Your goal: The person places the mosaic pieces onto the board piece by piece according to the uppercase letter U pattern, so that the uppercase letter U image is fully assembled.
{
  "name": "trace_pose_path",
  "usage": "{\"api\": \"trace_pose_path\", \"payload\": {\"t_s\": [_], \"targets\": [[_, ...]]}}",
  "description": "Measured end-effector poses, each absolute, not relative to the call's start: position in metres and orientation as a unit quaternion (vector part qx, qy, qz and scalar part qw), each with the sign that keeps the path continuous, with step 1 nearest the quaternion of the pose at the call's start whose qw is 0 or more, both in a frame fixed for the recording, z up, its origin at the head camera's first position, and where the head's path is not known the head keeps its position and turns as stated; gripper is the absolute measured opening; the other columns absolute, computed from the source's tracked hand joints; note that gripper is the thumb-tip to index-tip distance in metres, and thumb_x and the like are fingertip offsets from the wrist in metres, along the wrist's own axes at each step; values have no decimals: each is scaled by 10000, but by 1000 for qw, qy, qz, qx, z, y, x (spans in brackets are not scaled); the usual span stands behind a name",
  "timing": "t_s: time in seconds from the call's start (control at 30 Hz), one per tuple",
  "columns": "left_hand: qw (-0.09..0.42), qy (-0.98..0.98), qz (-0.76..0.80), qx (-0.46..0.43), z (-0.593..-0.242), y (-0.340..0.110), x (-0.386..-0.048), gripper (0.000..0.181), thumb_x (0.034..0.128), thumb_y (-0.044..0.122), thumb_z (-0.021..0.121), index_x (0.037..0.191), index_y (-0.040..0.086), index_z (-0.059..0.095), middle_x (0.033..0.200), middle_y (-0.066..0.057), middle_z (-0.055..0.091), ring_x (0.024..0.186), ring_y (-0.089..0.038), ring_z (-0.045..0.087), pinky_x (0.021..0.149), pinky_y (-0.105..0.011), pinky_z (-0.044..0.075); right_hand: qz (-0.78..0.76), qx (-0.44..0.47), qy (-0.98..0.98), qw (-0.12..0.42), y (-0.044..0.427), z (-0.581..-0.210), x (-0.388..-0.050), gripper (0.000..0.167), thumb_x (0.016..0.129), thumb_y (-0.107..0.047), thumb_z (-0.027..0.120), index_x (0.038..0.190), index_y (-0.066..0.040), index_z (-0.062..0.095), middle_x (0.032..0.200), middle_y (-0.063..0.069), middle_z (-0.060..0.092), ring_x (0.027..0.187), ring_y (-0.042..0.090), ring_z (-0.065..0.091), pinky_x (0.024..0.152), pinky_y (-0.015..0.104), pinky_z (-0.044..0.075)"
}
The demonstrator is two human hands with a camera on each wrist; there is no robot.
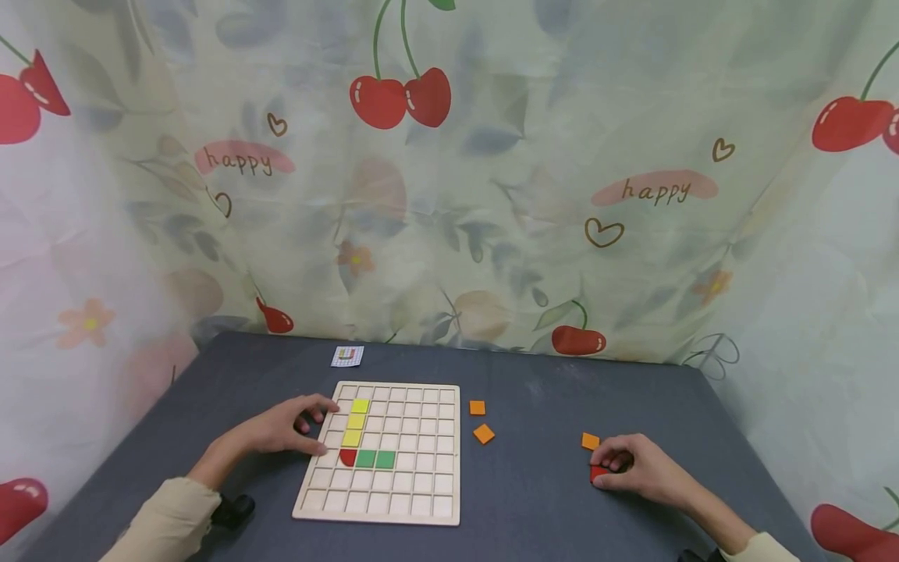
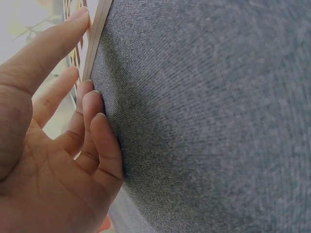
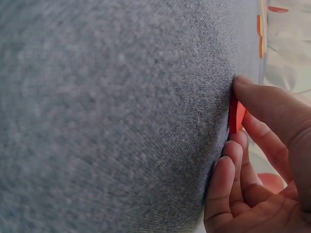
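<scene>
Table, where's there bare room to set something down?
Bare table lies between the right hand and the two orange squares beside the board, also along the back, right of the card. Crowded: the board's left edge, by the left hand, and around the pinched red piece, near another orange square.

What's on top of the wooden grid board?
The board holds three yellow squares in a line, then a red round-edged piece and two green squares in a row. The left hand hides bits of its left edge.
</scene>
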State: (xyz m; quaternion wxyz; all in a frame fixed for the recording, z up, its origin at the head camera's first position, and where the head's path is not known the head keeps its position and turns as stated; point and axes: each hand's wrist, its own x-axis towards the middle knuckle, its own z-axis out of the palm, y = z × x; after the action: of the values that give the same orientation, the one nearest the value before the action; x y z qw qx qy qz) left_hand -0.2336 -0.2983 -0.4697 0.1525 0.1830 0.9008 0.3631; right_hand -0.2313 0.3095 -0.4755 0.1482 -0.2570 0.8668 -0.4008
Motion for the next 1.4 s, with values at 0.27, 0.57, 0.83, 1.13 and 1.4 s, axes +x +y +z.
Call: {"api": "trace_pose_path", "payload": {"t_s": [0.27,0.57,0.83,1.13,1.4], "targets": [[154,901,364,177,-470,-298,-233,634,844,228,860,1370,40,559,1096,-77,503,924,-252,502,786,-415,416,-412,-259,860,153,308,-474,-231,219,856,-147,840,976,-51,684,917,61,633,774,142,583,698,286,496],[156,901,365,173,-469,-298,-233,636,843,228,862,1370,40,560,1097,-78,501,924,-252,498,784,-406,412,-425,-259,851,166,307,-473,-233,218,857,-108,832,987,-40,671,898,67,638,779,156,602,705,282,508],[153,903,360,179,-469,-298,-234,636,842,237,862,1365,35,563,1089,-76,502,916,-248,498,779,-396,412,-442,-281,835,171,308,-473,-233,139,914,-96,774,1013,-26,705,917,46,682,786,153,643,692,296,540],[151,900,365,185,-469,-297,-234,606,854,223,851,1356,36,567,1079,-76,503,920,-253,500,786,-413,416,-454,-290,826,164,301,-469,-234,151,941,-88,742,1062,-2,715,971,68,718,844,190,686,721,305,548],[148,901,364,185,-471,-298,-234,591,859,228,847,1349,44,573,1073,-74,505,920,-253,507,789,-421,420,-464,-316,812,162,289,-465,-236,115,951,-75,726,1045,-10,712,950,73,730,839,226,702,695,307,543]]}}
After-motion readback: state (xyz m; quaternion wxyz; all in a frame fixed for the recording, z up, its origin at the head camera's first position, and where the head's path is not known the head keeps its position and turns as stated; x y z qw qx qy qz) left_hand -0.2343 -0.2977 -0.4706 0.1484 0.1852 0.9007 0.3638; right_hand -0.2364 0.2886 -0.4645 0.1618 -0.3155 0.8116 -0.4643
